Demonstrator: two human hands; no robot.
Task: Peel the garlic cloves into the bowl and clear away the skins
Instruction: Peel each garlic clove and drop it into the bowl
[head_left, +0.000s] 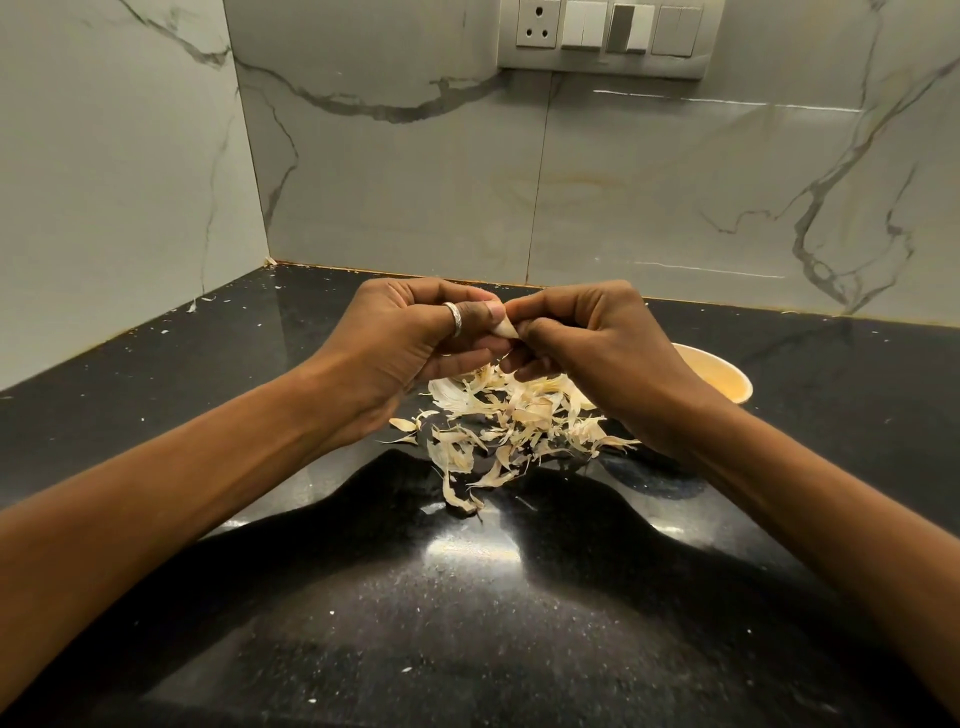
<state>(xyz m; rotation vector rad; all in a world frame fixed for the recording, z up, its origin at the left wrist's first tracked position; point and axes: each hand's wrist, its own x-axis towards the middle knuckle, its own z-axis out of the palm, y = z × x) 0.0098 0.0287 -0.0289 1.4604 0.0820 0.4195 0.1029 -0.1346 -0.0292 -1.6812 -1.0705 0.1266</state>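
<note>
Just above the heap of skins (511, 415), left hand (410, 338) and right hand (587, 338) both pinch one garlic clove (506, 328), mid-peel; next, I reckon, it drops into the bowl (724, 374) beside the heap.

Both hands are raised over the black counter (467, 623). The left hand (415, 338) and the right hand (587, 343) pinch one garlic clove (506, 329) between their fingertips. Below lies a heap of dry skins (509, 421). The bowl (722, 376) stands behind the right wrist, its contents probably hidden.
</note>
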